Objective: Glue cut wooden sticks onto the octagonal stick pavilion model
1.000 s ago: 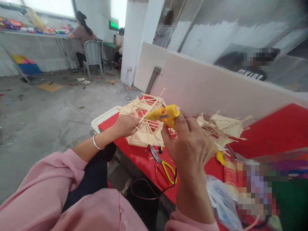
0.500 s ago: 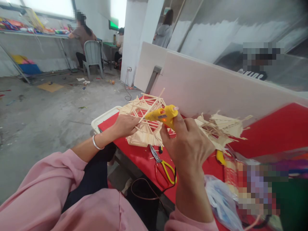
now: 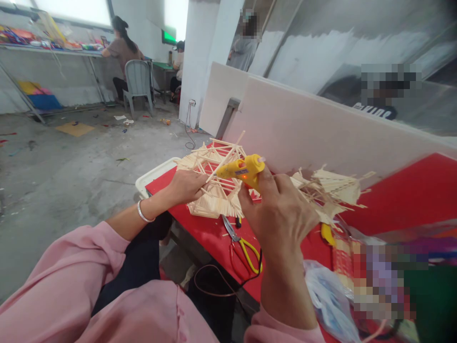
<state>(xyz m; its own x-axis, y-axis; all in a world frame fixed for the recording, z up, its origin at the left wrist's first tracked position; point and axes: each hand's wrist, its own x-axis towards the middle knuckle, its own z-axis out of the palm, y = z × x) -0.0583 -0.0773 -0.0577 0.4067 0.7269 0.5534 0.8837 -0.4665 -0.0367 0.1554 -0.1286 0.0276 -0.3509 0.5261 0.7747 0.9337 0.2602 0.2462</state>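
Note:
My right hand is closed around a yellow hot glue gun with a small orange light lit on its side. Its nozzle points left, at a thin wooden stick that slants up from my left fingertips. Pinched on the lower end of that stick is my left hand, with a silver bangle on the wrist. Below and behind both hands lies a framework of pale wooden sticks. Whether the nozzle touches the stick, I cannot tell.
Cutting pliers with red and yellow handles lie on the red table. More bundled sticks and a plastic bag are at right. White boards stand behind. A cable loops off the near edge.
Almost nothing differs. The glue gun has tipped very slightly, while my left hand and the stick stay where they were.

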